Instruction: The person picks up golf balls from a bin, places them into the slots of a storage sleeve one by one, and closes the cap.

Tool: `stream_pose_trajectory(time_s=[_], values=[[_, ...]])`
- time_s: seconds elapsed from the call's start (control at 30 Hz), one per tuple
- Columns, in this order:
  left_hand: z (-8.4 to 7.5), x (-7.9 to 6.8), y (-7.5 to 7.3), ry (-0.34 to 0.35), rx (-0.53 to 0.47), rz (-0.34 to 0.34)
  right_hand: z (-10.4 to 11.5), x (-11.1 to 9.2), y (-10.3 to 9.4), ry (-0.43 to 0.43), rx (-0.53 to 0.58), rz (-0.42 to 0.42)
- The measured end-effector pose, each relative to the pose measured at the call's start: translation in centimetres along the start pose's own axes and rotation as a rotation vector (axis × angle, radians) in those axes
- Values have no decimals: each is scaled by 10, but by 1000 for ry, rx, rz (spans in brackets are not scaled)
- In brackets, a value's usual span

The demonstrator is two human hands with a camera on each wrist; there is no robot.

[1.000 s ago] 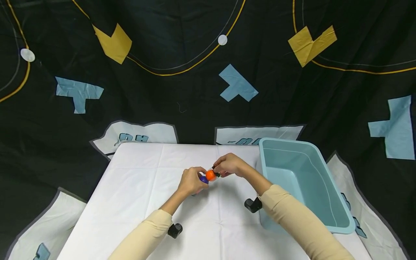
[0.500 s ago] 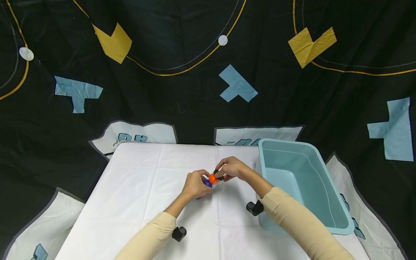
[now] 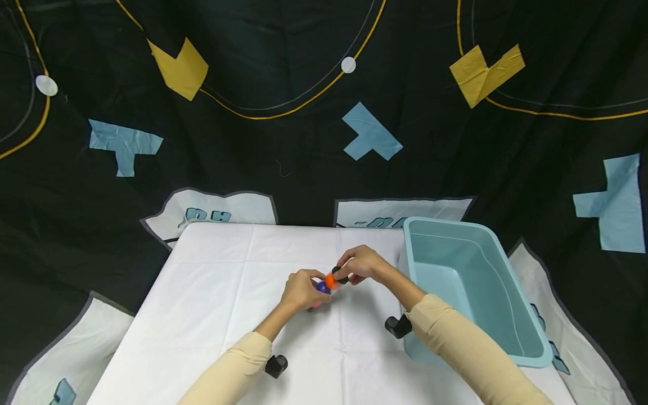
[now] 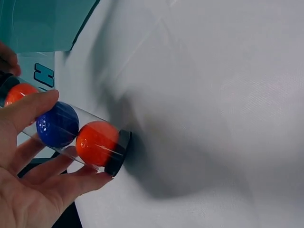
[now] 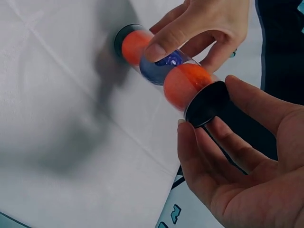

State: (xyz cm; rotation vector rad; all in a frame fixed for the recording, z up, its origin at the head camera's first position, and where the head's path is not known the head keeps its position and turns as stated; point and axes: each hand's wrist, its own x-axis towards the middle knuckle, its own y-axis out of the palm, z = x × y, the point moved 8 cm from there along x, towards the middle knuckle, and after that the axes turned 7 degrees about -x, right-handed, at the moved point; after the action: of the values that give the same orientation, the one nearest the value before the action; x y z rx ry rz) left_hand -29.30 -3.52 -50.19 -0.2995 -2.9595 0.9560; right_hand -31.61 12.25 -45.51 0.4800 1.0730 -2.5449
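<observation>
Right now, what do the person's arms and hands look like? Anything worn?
Both arms wear long beige sleeves reaching the wrists. A black camera mount sits under each wrist. The left hand and right hand are bare: no gloves or rings visible.

A white cloth-covered bench (image 3: 212,292) carries a light-blue rectangular plastic tub (image 3: 516,332), just right of the hands.

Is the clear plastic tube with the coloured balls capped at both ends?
Yes. The clear plastic tube has a black cap at the right hand's end and another black cap at the far end.
</observation>
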Motion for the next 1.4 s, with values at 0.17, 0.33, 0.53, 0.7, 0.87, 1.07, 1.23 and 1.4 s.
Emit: stream_pose_trajectory(time_s=[0.17, 0.33, 0.53, 0.7, 0.87, 1.07, 1.23, 1.4], values=[[3, -1, -1, -5, -11, 17, 3, -1, 1, 2, -4, -22], [5, -1, -2, -8, -29, 24, 7, -3, 2, 15, -1, -33], [3, -1, -3, 17, -24, 24, 11, -5, 2, 7, 20, -30], [4, -1, -2, 3, -20, 21, 7, -3, 3, 24, 50, -41], [5, -1, -1, 0, -24, 20, 6, -4, 3, 33, 53, -51], [4, -1, -1, 0, -34, 29, 6, -6, 3, 27, 42, -68], [5, -2, -3, -5, -45, 22, 11, -7, 4, 0, 31, -83], [6, -3, -4, -13, -44, 29, 12, -6, 5, 2, 21, -89]])
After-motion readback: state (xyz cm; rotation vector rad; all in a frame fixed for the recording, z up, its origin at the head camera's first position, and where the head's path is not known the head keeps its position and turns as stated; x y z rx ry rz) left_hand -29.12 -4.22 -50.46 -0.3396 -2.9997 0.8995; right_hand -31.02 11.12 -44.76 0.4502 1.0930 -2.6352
